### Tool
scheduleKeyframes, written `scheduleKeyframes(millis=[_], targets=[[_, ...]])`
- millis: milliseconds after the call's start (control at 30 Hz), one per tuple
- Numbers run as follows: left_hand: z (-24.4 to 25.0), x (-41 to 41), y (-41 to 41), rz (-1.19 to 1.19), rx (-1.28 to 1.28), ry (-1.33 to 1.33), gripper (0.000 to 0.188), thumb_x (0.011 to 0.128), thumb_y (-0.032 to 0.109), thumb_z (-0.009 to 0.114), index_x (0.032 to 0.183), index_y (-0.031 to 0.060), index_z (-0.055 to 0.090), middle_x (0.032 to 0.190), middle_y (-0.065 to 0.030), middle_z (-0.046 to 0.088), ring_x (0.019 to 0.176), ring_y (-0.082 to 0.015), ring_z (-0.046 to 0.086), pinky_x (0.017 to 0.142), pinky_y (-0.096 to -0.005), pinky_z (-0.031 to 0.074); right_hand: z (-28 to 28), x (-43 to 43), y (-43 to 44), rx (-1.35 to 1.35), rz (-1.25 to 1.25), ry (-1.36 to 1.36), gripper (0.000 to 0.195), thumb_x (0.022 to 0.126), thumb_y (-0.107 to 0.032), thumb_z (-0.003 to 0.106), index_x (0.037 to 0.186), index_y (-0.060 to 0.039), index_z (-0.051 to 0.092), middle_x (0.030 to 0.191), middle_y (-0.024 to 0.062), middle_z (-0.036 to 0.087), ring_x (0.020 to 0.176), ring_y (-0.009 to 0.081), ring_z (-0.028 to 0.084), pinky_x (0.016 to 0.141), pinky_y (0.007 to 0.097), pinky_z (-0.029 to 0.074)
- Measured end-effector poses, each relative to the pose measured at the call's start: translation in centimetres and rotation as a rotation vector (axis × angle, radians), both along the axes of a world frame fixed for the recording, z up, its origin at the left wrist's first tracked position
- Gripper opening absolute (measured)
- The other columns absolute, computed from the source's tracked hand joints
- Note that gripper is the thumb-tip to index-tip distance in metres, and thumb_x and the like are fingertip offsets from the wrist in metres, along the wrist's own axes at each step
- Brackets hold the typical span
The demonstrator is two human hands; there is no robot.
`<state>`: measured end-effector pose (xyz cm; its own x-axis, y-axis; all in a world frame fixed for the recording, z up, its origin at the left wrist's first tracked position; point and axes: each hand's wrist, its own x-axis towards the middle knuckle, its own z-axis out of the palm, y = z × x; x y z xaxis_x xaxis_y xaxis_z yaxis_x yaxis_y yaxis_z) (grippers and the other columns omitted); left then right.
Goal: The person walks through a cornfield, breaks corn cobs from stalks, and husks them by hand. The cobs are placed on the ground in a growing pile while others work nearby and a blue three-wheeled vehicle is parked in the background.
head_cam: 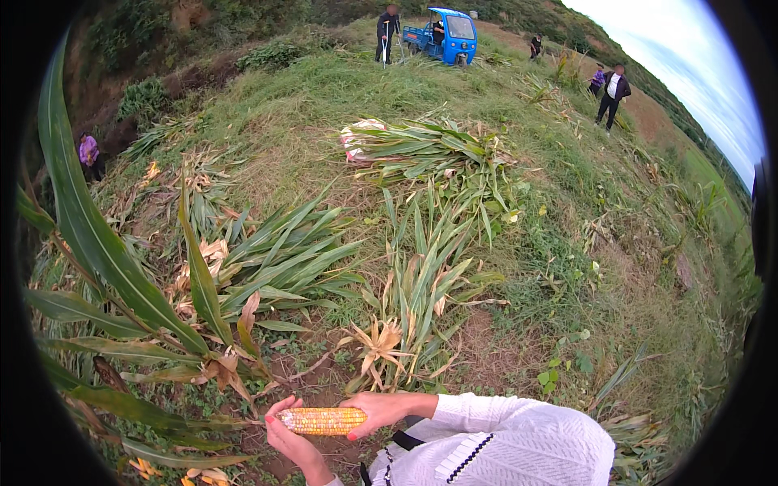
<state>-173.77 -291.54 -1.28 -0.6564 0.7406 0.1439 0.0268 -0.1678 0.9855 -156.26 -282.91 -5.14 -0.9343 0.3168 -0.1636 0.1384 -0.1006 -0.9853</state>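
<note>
A husked ear of corn [322, 420] with yellow and pale kernels lies sideways between my two hands. My left hand [292, 438] is wrapped about its paler, speckled end, on the left. Around the other end, my right hand [384, 412] has its fingers and thumb closed. Just beyond the hands, a peeled-back dry corn husk [378, 349] spreads on the cut corn stalks [425, 285]. To the left of my hands stands a leafy green corn plant [97, 225], its dry husk [223, 369] hanging near my left hand.
Several husked ears [206, 475] lie at bottom left. More cut stalks [285, 249] lie ahead, and a sack [358, 138] sits under leaves. Farther off are a blue three-wheeled truck [456, 36], a person on crutches [386, 33] and several other people.
</note>
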Motion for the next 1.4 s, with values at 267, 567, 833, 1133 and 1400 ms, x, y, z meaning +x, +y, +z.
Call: scheduleKeyframes(millis=[267,567,833,1133,1400], targets=[[-0.1,-1.4,-1.0,0.083,-0.226,0.470,0.044,0.109,0.025,0.035,0.116,-0.0107,0.060,0.095,-0.0172,0.071,0.087,-0.0262,0.070,0.077,-0.0352,0.053,-1.8,0.3,0.0,0.216,-0.063,-0.033,0.061,0.081,-0.043,0.074,0.112,0.0069,0.058,0.080,0.0129,0.065,0.070,0.0208,0.061,0.064,0.0367,0.047],[-0.4,-3.1,-2.8,0.190,-0.233,0.832,0.012,0.095,0.008,0.060,0.099,-0.0020,0.065,0.093,-0.0153,0.063,0.093,-0.0310,0.060,0.088,-0.0426,0.046,0.3,0.8,0.3,0.187,-0.067,-0.087,0.055,0.082,-0.041,0.075,0.108,0.0041,0.059,0.078,0.0121,0.066,0.070,0.0199,0.062,0.064,0.0364,0.048],[1.1,-2.1,-3.3,0.091,-0.193,0.688,0.014,0.086,0.007,0.068,0.096,-0.0001,0.060,0.096,-0.0119,0.050,0.097,-0.0300,0.052,0.089,-0.0427,0.041,0.1,0.7,0.4,0.253,-0.064,-0.072,0.051,0.082,-0.039,0.075,0.107,0.0032,0.059,0.076,0.0104,0.066,0.065,0.0191,0.062,0.061,0.0347,0.048],[1.5,-2.6,-3.9,0.026,-0.173,0.645,0.013,0.089,0.008,0.067,0.093,0.0001,0.058,0.094,-0.0101,0.046,0.094,-0.0270,0.051,0.087,-0.0386,0.041,-0.1,0.5,0.7,0.249,-0.077,-0.003,0.043,0.082,-0.029,0.075,0.105,0.0027,0.059,0.074,0.0058,0.065,0.060,0.0125,0.061,0.055,0.0284,0.049],[-0.6,-3.7,-3.6,-0.012,-0.122,0.376,0.014,0.092,0.010,0.066,0.093,-0.0005,0.057,0.094,-0.0088,0.049,0.091,-0.0216,0.052,0.082,-0.0328,0.043,1.3,0.9,0.9,0.309,-0.049,-0.073,0.058,0.081,-0.043,0.075,0.110,0.0039,0.059,0.079,0.0136,0.065,0.069,0.0222,0.061,0.064,0.0368,0.047]])
